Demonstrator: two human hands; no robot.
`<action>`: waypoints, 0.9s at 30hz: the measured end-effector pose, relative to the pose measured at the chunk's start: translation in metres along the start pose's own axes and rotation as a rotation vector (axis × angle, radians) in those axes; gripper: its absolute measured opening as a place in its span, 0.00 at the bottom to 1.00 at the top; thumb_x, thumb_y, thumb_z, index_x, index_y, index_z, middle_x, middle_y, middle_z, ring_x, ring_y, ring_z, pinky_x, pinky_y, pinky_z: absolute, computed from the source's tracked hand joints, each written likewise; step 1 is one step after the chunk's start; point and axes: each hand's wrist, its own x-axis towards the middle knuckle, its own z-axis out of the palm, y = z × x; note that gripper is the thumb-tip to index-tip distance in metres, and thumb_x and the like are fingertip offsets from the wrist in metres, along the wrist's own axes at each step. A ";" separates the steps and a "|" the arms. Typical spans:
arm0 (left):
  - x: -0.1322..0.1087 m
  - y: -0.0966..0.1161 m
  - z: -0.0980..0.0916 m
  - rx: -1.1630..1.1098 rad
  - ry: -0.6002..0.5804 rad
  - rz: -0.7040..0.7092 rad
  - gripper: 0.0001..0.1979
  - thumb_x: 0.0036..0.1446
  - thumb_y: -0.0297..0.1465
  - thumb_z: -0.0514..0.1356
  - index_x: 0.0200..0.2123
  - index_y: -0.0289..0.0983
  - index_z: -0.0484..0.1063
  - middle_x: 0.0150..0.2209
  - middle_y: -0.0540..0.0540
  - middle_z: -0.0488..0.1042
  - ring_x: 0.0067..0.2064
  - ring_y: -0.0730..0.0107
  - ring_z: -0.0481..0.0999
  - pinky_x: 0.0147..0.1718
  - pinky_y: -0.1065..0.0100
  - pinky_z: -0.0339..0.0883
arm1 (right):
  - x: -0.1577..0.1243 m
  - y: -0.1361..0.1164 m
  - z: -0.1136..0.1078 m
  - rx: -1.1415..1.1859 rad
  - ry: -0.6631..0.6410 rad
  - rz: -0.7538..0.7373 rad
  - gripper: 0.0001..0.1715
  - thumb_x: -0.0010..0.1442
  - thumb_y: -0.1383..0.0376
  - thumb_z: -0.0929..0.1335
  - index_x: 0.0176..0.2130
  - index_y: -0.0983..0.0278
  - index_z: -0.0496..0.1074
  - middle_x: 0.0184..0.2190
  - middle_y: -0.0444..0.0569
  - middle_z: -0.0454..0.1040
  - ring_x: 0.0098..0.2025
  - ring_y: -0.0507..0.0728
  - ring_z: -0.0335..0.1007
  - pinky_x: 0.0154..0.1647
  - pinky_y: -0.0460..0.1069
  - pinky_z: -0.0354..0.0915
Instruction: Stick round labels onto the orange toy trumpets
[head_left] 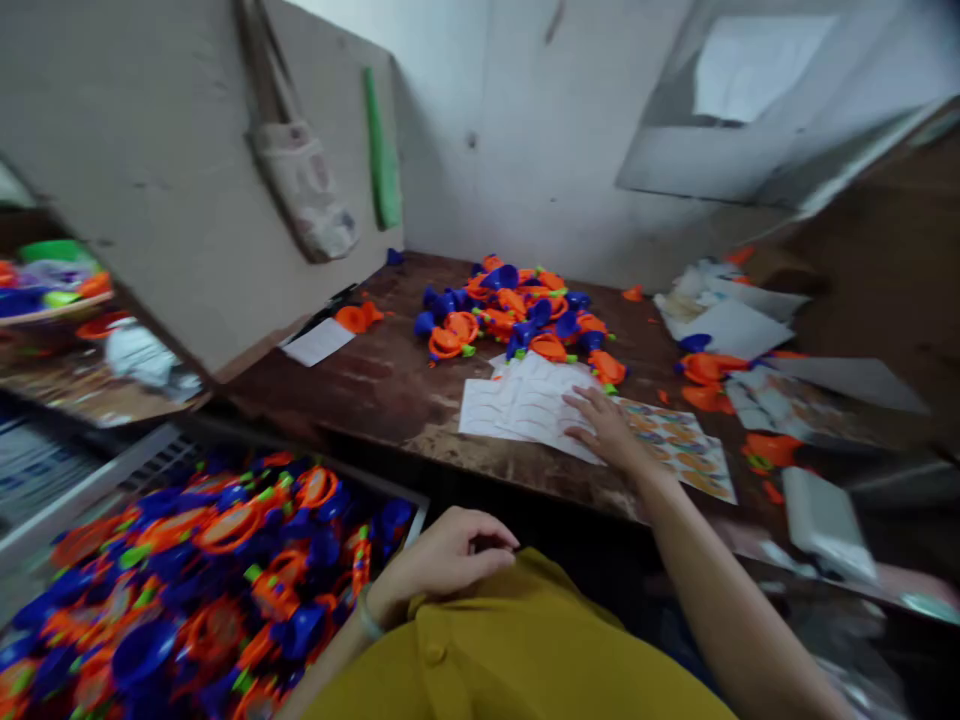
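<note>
right hand (607, 430) is lying on a stack of white paper sheets (517, 405), fingers a bit apart and not clamped on anything, with the heel of the hand dropping toward the front of the stack. just right of the stack, partly under that hand, is a printed sheet of small colourful labels (679, 450). both sit on a dark, worn wooden bench (360, 400).

left hand (442, 560) is closer in, below the bench edge and in front of the stack, with its fingers curled together against a mustard shirt (517, 640) (can't tell if they're actually pinching the cloth). there's a thin wristband (367, 615) on that wrist.

right behind the stack is a heap of orange and blue plastic parts (510, 310). down to the left of the stack, a bin (97, 500) is packed with the same sort of parts. to the right of the stack, more orange parts (705, 368) lie near loose papers (731, 328), and a small white card (319, 342) sits off to the left.
</note>
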 end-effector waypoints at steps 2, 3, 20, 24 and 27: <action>0.014 -0.004 -0.002 0.070 0.058 0.023 0.15 0.70 0.37 0.63 0.52 0.38 0.86 0.47 0.39 0.88 0.43 0.61 0.85 0.40 0.65 0.78 | -0.013 0.013 -0.007 0.021 0.041 0.039 0.32 0.74 0.56 0.67 0.73 0.53 0.70 0.78 0.57 0.67 0.80 0.73 0.59 0.75 0.74 0.62; 0.024 -0.006 -0.004 0.096 0.074 0.051 0.15 0.70 0.36 0.63 0.53 0.39 0.86 0.53 0.36 0.87 0.52 0.55 0.85 0.49 0.59 0.80 | -0.020 0.019 -0.011 0.030 0.058 0.070 0.32 0.74 0.56 0.66 0.74 0.54 0.69 0.78 0.58 0.67 0.80 0.73 0.59 0.76 0.74 0.62; 0.098 -0.076 -0.005 0.848 -0.173 0.449 0.46 0.65 0.25 0.68 0.81 0.53 0.57 0.75 0.43 0.71 0.78 0.46 0.67 0.79 0.35 0.51 | 0.015 -0.012 -0.010 0.239 -0.047 0.234 0.37 0.73 0.62 0.70 0.76 0.63 0.65 0.79 0.65 0.63 0.82 0.73 0.55 0.81 0.72 0.54; 0.093 -0.074 -0.017 0.620 0.109 0.609 0.37 0.73 0.20 0.54 0.80 0.49 0.59 0.68 0.46 0.80 0.74 0.62 0.73 0.78 0.52 0.60 | 0.073 -0.001 -0.003 0.246 -0.027 0.244 0.43 0.66 0.65 0.76 0.75 0.61 0.67 0.74 0.64 0.71 0.82 0.77 0.53 0.80 0.77 0.48; 0.093 -0.065 -0.020 0.477 0.449 0.428 0.34 0.75 0.22 0.52 0.80 0.49 0.61 0.71 0.46 0.76 0.75 0.63 0.72 0.76 0.58 0.62 | 0.078 -0.002 0.004 0.257 -0.018 0.263 0.37 0.65 0.69 0.76 0.71 0.58 0.72 0.69 0.59 0.77 0.77 0.74 0.62 0.79 0.72 0.52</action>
